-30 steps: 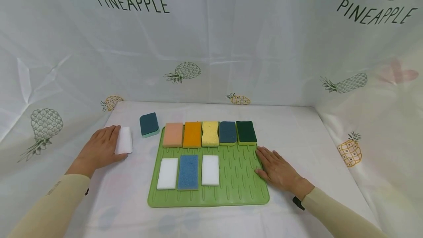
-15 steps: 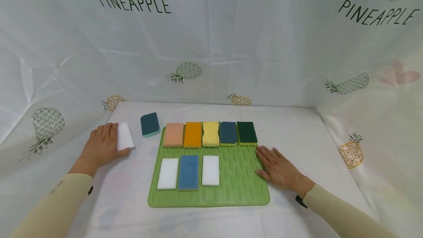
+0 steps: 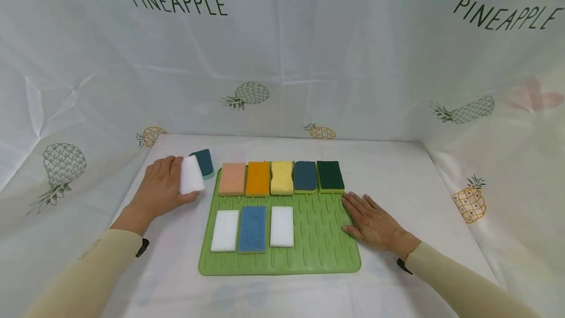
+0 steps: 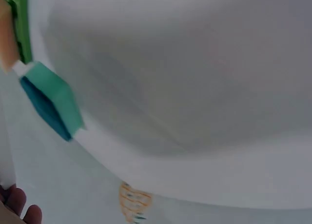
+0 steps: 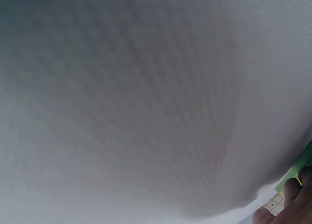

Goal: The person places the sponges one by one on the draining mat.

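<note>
My left hand [image 3: 161, 185] grips a white sponge [image 3: 192, 174] between thumb and fingers, left of the green mat. In the head view that sponge partly covers a dark teal sponge [image 3: 204, 162] lying behind it on the table. The left wrist view shows the teal sponge [image 4: 53, 99] blurred, with fingertips [image 4: 17, 199] at the lower left corner. My right hand [image 3: 372, 222] rests with fairly straight fingers at the right edge of the green mat [image 3: 326, 239], holding nothing. Only a few of its fingers [image 5: 292, 190] show in the right wrist view.
Along the mat's back edge lie pink [image 3: 232, 179], orange [image 3: 258, 179], yellow [image 3: 281, 178], blue [image 3: 305, 176] and dark green [image 3: 330, 176] sponges. In front are a white sponge [image 3: 225, 230], a blue sponge [image 3: 252, 229] and another white sponge [image 3: 281, 226]. A pineapple-print sheet [image 3: 353, 63] hangs behind.
My left hand has taken the white sponge from the table's left side and carried it up and to the right, now overlapping the teal sponge. My right hand has stayed put.
</note>
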Demonstrator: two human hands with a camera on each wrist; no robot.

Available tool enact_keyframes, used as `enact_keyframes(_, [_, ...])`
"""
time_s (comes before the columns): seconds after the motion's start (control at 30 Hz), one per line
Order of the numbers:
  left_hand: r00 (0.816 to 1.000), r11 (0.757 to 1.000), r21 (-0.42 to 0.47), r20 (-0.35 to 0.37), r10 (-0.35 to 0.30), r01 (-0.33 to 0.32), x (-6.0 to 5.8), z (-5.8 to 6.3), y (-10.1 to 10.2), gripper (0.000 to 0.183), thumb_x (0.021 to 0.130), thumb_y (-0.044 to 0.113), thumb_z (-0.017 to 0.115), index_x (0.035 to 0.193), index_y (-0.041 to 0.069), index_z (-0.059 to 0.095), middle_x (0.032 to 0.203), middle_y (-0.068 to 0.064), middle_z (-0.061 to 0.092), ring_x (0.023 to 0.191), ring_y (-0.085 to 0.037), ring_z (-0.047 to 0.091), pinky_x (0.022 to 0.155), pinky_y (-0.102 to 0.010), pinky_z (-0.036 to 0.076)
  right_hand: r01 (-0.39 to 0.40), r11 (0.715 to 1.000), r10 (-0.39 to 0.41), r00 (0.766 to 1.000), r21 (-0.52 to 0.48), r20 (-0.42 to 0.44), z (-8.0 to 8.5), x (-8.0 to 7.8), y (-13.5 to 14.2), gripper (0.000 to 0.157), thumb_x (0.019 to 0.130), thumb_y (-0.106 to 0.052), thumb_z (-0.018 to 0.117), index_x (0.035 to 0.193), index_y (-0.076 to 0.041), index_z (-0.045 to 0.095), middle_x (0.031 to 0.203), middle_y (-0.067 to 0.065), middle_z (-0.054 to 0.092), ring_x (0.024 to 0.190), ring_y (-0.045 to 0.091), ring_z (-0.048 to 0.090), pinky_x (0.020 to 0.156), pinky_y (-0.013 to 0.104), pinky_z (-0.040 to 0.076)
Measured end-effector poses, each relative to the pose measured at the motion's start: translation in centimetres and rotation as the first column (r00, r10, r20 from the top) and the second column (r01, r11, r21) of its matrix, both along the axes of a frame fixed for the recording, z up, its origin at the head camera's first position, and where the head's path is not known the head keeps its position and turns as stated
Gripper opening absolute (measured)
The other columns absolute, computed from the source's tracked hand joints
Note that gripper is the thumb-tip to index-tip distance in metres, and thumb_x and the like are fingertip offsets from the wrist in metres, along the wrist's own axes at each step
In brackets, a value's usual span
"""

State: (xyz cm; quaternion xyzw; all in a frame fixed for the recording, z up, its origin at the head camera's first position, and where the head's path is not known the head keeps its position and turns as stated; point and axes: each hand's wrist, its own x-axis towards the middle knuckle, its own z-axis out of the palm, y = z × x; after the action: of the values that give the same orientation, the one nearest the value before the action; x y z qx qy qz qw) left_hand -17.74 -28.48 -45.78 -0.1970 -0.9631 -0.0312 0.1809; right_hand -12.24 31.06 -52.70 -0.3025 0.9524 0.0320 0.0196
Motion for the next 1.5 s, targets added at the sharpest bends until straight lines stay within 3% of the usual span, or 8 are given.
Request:
enact_keyframes(0.13, [0.999, 1.0, -0.007, 0.026, -0.022, 0.022, 0.4, 0.8, 2.7, 0.107, 0.075, 0.055, 0.085, 0.142, -0.015, 0.042, 0.131, -0.035, 0.052, 0.118, -0.049, 0.05, 0.093, -0.064, 0.047, 0.004, 1.0, -0.004, 1.0, 0.003, 0.008, 0.0, 0.0, 0.0, 0.083, 0.109, -0.06, 0.044, 0.165, 0.0, 0.031, 0.173, 0.015, 0.029, 0.16, 0.033, 0.029, 0.13, 0.056, 0.025])
enact_keyframes(0.33, [0.994, 0.994, -0.004, 0.004, -0.106, 0.106, 0.7, 1.8, 6.8, 0.108, 0.078, 0.06, 0.083, 0.144, -0.015, 0.043, 0.136, -0.035, 0.053, 0.122, -0.049, 0.052, 0.096, -0.062, 0.049, 0.006, 1.0, -0.006, 1.0, 0.011, -0.01, -0.1, 0.1, 0.1, 0.083, 0.108, -0.061, 0.044, 0.165, -0.001, 0.032, 0.173, 0.014, 0.03, 0.16, 0.033, 0.03, 0.129, 0.056, 0.026])
enact_keyframes(0.47, [0.991, 0.992, -0.023, 0.057, -0.121, 0.122, 1.3, 2.4, 9.6, 0.11, 0.08, 0.064, 0.081, 0.147, -0.014, 0.042, 0.139, -0.033, 0.053, 0.126, -0.047, 0.051, 0.102, -0.061, 0.048, 0.008, 1.0, -0.008, 1.0, 0.016, -0.012, -0.1, 0.1, 0.1, 0.083, 0.108, -0.062, 0.043, 0.165, -0.001, 0.032, 0.173, 0.014, 0.03, 0.16, 0.033, 0.031, 0.129, 0.056, 0.027])
enact_keyframes(0.67, [0.979, 0.986, -0.004, 0.123, -0.163, 0.164, 2.2, 2.6, 13.9, 0.109, 0.082, 0.068, 0.077, 0.151, -0.009, 0.04, 0.144, -0.028, 0.051, 0.129, -0.043, 0.05, 0.108, -0.058, 0.045, 0.012, 1.0, -0.012, 1.0, 0.019, -0.002, 0.1, 0.2, 0.0, 0.084, 0.108, -0.061, 0.044, 0.165, 0.0, 0.031, 0.173, 0.015, 0.03, 0.16, 0.033, 0.03, 0.129, 0.055, 0.027])
enact_keyframes(0.97, [0.959, 0.969, -0.007, 0.149, -0.241, 0.245, 2.5, 2.6, 20.4, 0.104, 0.084, 0.074, 0.072, 0.149, -0.002, 0.044, 0.142, -0.02, 0.053, 0.127, -0.037, 0.052, 0.108, -0.052, 0.045, 0.021, 1.0, -0.021, 1.0, 0.002, 0.017, 0.1, 0.2, 0.0, 0.083, 0.109, -0.06, 0.044, 0.165, 0.0, 0.03, 0.173, 0.015, 0.029, 0.16, 0.034, 0.029, 0.129, 0.056, 0.027])
enact_keyframes(1.23, [0.925, 0.952, -0.05, 0.256, -0.28, 0.302, 3.7, 1.6, 25.4, 0.104, 0.087, 0.078, 0.065, 0.152, 0.0, 0.044, 0.146, -0.016, 0.053, 0.133, -0.033, 0.051, 0.115, -0.049, 0.043, 0.023, 1.0, -0.023, 1.0, -0.014, 0.021, 0.2, 0.2, -0.1, 0.083, 0.109, -0.059, 0.045, 0.165, 0.0, 0.031, 0.173, 0.015, 0.029, 0.16, 0.034, 0.03, 0.129, 0.056, 0.027])
enact_keyframes(1.5, [0.911, 0.943, -0.09, 0.303, -0.28, 0.319, 4.7, -0.4, 27.7, 0.103, 0.086, 0.081, 0.063, 0.151, 0.003, 0.046, 0.143, -0.012, 0.055, 0.13, -0.028, 0.053, 0.115, -0.043, 0.045, 0.032, 0.999, -0.032, 0.999, -0.03, 0.029, 0.0, 0.1, 0.0, 0.082, 0.108, -0.058, 0.047, 0.165, 0.0, 0.031, 0.173, 0.016, 0.029, 0.16, 0.035, 0.03, 0.129, 0.057, 0.026])
